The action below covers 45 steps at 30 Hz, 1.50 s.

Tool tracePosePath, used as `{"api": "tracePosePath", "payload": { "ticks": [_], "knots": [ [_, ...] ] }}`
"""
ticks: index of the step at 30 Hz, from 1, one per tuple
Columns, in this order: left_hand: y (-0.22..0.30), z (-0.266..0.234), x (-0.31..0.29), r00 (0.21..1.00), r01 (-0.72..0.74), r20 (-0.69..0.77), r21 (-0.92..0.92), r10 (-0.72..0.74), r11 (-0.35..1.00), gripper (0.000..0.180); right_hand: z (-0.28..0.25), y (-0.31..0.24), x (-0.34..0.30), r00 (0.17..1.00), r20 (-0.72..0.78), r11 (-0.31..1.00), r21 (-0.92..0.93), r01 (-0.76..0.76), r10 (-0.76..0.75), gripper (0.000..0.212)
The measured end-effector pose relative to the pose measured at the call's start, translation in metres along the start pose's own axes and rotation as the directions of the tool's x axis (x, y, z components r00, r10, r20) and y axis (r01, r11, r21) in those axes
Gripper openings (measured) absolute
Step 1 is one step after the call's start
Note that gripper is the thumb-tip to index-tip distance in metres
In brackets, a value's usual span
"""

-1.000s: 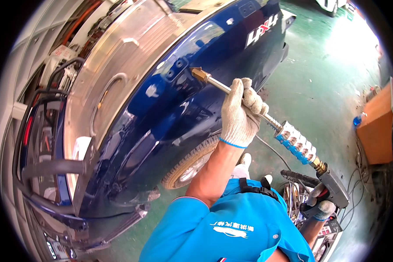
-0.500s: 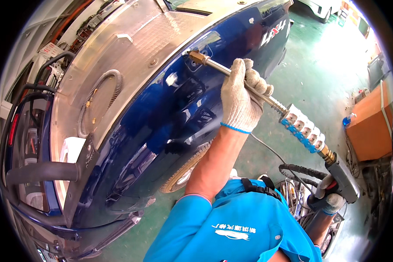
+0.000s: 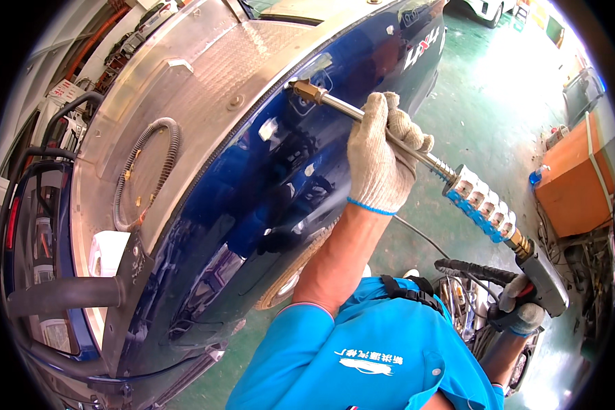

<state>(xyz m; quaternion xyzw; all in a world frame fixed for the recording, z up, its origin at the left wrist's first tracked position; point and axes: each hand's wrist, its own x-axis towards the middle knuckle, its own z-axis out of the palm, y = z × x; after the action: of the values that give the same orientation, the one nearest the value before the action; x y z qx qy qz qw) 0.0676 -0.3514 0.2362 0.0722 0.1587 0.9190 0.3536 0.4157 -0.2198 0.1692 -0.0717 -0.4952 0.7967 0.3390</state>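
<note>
A slide-hammer dent puller (image 3: 480, 203) with a brass-coloured tip (image 3: 308, 91), a steel shaft, a ridged sliding weight and a dark pistol handle (image 3: 548, 277) spans between my hands. My left hand (image 3: 383, 152), in a knitted white glove with a blue cuff, is closed round the shaft near the tip. My gloved right hand (image 3: 521, 309) grips the pistol handle, partly hidden behind it. The tip lies at the upper edge of a dark blue truck side panel (image 3: 253, 191), beside a scraped patch (image 3: 316, 66); whether it touches the metal, I cannot tell.
The truck's metal-lined bed (image 3: 205, 89) holds a ribbed hose (image 3: 167, 160). A black tube bar (image 3: 68, 295) sticks out near the cab. A thick cable (image 3: 475, 269) runs by the handle above a cart of tools (image 3: 458, 301). An orange cabinet (image 3: 574, 184) stands at the right.
The view has shifted slightly, so the truck sits a little farther left in it. Both hands keep their hold on the dent puller, with the tip at the same spot on the panel.
</note>
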Motion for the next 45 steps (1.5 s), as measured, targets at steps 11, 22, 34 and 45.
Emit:
{"api": "tracePosePath", "payload": {
  "ticks": [11,22,34,45],
  "knots": [
    [0.000,-0.002,0.001,1.000,-0.018,0.021,0.007,0.018,1.000,0.028,0.015,-0.004,0.008,0.999,0.016,0.999,0.016,0.036,-0.037,0.072],
    [-0.001,-0.004,0.002,0.998,-0.043,0.047,0.044,0.041,0.998,0.026,-0.003,-0.005,0.000,1.000,-0.019,0.998,-0.065,-0.002,0.000,0.078],
    [-0.003,-0.004,0.000,0.988,-0.127,0.087,0.039,0.124,0.991,0.031,0.025,-0.026,0.010,0.997,-0.043,0.992,-0.112,0.060,-0.065,0.077],
    [-0.030,-0.003,-0.001,0.961,0.027,0.273,-0.221,0.035,0.975,0.030,0.030,-0.035,-0.002,0.990,-0.120,0.990,-0.132,0.055,-0.071,0.084]
  ]
}}
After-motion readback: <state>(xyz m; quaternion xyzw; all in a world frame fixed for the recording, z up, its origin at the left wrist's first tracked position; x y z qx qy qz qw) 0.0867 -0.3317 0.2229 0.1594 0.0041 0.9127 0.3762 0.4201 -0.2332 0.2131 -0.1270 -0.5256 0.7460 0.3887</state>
